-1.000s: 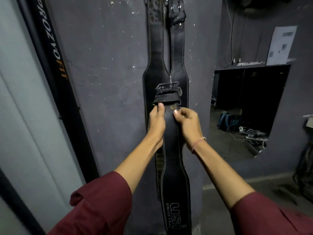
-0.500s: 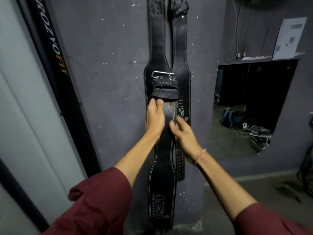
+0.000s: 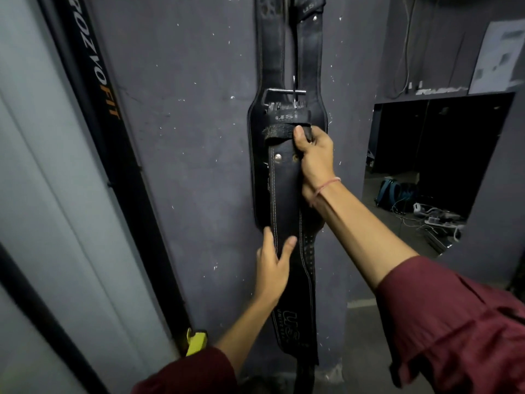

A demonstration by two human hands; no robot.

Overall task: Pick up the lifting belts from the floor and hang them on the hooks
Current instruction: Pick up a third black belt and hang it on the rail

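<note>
Gripping the belt [image 3: 285, 194], right hand [image 3: 315, 157] — hung belts [image 3: 272, 52] behind.

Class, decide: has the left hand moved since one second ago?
Yes. The left hand moved down, from alongside the hanging belts' wide section to below it.

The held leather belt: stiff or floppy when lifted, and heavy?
Probably semi-stiff: the held belt hangs nearly straight between the right hand and left hand, without folding. Likely hefty, given thick stitched leather and a metal buckle. Matte surface suggests little slip.
</note>
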